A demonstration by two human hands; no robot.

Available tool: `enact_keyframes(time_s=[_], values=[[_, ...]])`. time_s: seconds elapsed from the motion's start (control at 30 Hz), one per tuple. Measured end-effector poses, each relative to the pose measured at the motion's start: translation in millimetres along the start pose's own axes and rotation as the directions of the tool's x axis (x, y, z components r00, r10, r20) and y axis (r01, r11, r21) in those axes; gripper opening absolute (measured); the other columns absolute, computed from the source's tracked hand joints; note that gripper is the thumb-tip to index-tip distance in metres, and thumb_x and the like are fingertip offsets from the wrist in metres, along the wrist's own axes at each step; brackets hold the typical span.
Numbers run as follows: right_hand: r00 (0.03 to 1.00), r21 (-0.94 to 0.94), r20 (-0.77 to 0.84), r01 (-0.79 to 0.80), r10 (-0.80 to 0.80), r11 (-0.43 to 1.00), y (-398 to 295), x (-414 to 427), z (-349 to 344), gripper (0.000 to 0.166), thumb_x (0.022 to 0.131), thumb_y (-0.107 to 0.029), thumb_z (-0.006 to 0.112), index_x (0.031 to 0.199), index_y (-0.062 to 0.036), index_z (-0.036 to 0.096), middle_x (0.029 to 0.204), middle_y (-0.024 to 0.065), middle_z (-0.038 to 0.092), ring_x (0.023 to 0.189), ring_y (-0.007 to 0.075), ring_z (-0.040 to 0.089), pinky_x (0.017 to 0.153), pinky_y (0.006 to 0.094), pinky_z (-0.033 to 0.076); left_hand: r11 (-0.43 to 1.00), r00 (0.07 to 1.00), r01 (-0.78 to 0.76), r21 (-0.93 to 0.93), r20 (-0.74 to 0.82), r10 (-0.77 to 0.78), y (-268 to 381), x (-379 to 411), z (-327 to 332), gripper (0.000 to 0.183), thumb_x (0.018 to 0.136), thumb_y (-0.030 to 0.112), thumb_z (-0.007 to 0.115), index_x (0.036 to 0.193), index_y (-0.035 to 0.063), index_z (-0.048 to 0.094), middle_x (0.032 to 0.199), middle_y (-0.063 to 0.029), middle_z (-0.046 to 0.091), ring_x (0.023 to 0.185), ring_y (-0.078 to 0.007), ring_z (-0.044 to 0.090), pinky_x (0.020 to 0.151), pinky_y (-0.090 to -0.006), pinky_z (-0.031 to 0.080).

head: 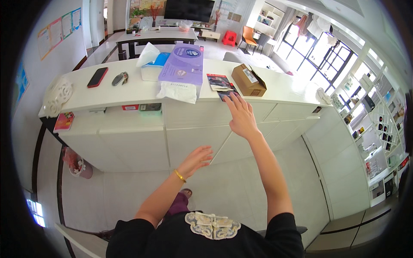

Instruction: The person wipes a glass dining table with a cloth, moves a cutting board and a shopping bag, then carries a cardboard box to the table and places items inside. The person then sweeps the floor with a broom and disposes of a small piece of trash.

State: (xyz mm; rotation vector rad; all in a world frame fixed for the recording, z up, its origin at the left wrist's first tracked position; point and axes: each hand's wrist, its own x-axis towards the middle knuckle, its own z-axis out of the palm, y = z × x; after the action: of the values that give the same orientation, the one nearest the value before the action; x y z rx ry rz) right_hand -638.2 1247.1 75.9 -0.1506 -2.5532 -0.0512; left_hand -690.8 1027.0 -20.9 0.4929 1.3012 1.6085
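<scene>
A white cabinet with a long top point(135, 96) stands before me. My right hand point(243, 117) reaches to its front edge, fingertips spread over a dark packet point(228, 94); whether they touch it I cannot tell. Partly over that packet lies a second, red and black packet point(218, 82). A brown cardboard box point(248, 80) sits to their right, one flap raised. Left of them lies a purple box point(182, 63), with a white paper or plastic piece point(178, 92) at its near end. My left hand point(196, 160), a gold bracelet on its wrist, hangs in the air before the cabinet doors, holding nothing.
Farther left on the top are a tissue pack point(155, 66), keys point(124, 78), a red-edged phone point(97, 77) and a white openwork ornament point(58, 95). A waste bin point(84, 170) stands on the floor at left. White shelving point(376, 129) rises at right.
</scene>
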Motion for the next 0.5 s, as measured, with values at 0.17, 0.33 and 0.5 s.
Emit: enact_keyframes(time_s=[0.17,0.33,0.5], values=[[0.968,-0.103,0.248,-0.007,0.033,0.995,32,76,43,0.08,0.068,0.002,0.055,0.141,-0.0157,0.027,0.146,0.0094,0.028,0.134,0.0303,0.026,0.104,0.051,0.026,0.997,0.997,0.007,-0.075,0.08,-0.001,55,79,-18,0.051,0.093,0.038,0.049,0.133,0.0087,0.038,0.127,-0.0063,0.048,0.113,-0.0171,0.047,0.091,-0.0337,0.042],[0.995,0.0,0.037,0.093,-0.093,0.996,56,51,42,0.033,0.071,-0.014,0.066,0.102,-0.0201,0.059,0.094,-0.0033,0.057,0.086,0.0184,0.056,0.069,0.036,0.045,0.949,0.946,0.102,-0.297,0.323,0.0,77,120,-15,0.058,0.094,0.05,0.039,0.134,0.0091,0.037,0.129,-0.0075,0.047,0.115,-0.0191,0.046,0.093,-0.0366,0.041],[0.991,0.032,0.02,0.131,-0.132,0.991,34,11,0,0.029,0.071,-0.015,0.066,0.1,-0.019,0.063,0.097,-0.0028,0.059,0.085,0.0205,0.058,0.075,0.0352,0.045,0.69,0.847,0.263,-0.674,0.504,0.17,101,156,11,0.053,0.095,0.05,0.035,0.125,0.0073,0.044,0.124,-0.0085,0.053,0.111,-0.0202,0.052,0.089,-0.0368,0.044]])
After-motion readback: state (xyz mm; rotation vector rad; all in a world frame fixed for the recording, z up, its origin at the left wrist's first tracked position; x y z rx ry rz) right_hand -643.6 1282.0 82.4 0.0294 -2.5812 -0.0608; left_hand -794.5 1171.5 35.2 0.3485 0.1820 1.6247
